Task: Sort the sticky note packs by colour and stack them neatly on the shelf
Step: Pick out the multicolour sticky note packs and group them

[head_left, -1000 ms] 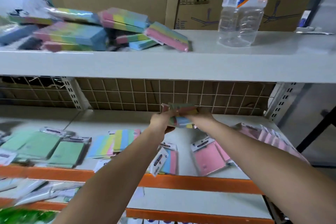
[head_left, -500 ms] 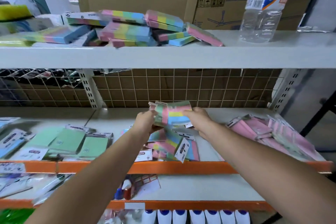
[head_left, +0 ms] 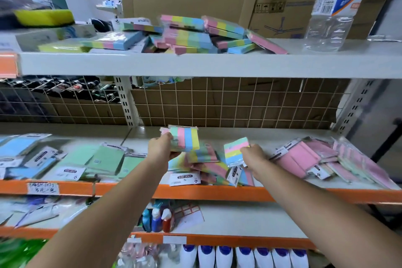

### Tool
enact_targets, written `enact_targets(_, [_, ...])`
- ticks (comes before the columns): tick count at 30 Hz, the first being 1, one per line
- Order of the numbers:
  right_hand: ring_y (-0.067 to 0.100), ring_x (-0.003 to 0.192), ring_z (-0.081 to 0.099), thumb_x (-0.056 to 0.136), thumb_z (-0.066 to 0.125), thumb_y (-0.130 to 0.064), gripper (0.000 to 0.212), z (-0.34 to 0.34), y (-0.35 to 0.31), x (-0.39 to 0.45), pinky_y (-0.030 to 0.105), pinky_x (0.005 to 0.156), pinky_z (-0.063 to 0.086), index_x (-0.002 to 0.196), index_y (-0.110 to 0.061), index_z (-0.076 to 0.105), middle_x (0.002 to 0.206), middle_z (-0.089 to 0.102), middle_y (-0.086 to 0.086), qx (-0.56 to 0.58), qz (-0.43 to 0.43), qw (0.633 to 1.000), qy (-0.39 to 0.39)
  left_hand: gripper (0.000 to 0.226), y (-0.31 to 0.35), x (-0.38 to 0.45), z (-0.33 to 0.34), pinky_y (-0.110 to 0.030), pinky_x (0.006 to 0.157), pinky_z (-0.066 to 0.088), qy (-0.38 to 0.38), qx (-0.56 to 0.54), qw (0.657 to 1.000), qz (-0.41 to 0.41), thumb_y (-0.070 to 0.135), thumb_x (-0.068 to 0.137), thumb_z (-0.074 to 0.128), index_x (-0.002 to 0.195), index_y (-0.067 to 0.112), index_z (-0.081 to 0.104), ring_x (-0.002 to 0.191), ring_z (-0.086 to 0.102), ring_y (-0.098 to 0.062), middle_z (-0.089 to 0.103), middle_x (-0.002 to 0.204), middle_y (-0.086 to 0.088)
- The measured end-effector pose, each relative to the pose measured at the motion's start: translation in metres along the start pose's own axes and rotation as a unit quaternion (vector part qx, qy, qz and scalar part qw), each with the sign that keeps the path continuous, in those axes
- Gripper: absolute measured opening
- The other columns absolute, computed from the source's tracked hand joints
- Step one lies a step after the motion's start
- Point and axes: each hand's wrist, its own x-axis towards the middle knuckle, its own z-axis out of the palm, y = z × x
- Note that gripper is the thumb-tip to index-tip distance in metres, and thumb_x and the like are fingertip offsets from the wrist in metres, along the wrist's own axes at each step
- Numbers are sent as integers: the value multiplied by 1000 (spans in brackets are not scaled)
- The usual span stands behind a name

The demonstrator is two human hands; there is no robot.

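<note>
Hands parted; left hand point(head_left: 160, 149) fingers grip striped pack point(head_left: 184, 139)

striped pack point(head_left: 185, 139): green-pink-blue-yellow | flat packs point(head_left: 303, 158): pink | shelf edge point(head_left: 206, 192): orange

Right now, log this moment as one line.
left hand: holds multicolour stack | right hand: holds multicolour pack | over middle shelf
</note>
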Motion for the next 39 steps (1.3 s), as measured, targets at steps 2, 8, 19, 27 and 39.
enact_targets(2, [31, 85, 67, 80, 41, -17, 36, 2, 5, 1, 41, 71, 56, 111, -13, 59, 97, 68, 13, -5, 1, 1000, 0, 10, -2, 3, -8, -28, 56, 53, 10, 9, 1000, -6, 11, 94, 48, 101, 4, 47, 74, 58, -28, 51, 84, -11])
enact_targets(8, [30, 83, 62, 90, 41, -7, 17, 8, -1, -9, 33, 68, 47, 94, -10, 58, 92, 64, 14, 3, 8, 1000, -22, 22, -6, 11, -15, -32, 73, 48, 14, 79, 996, -25, 14, 90, 54, 108, 2, 50, 61, 49, -22, 46, 78, -11])
enact_targets(19, [28, 82, 60, 86, 60, -23, 25, 5, 16, -1, 28, 68, 45, 104, -7, 68, 89, 62, 10, -170, 14, 985, -17, 16, -18, 12, -8, -32, 69, 34, 26, 128, 991, -1, 16, 94, 51, 103, 3, 47, 83, 42, -25, 45, 80, -9])
enact_targets(27, [25, 66, 62, 83, 68, -20, 11, 4, 15, -1, 32, 62, 54, 79, -12, 61, 74, 64, 9, -132, 5, 989, -66, 15, -16, 16, -8, -33, 72, 40, 0, 140, 990, -14, 18, 93, 52, 101, 5, 52, 87, 50, -26, 52, 90, -11])
enact_targets(39, [25, 91, 62, 83, 60, -29, 23, -2, 5, 1, 26, 71, 46, 98, -13, 65, 96, 66, 6, -255, -1, 966, -40, 28, -13, 10, -5, -27, 56, 34, 7, 135, 991, -5, 20, 94, 50, 113, 1, 52, 73, 46, -18, 50, 85, -10])
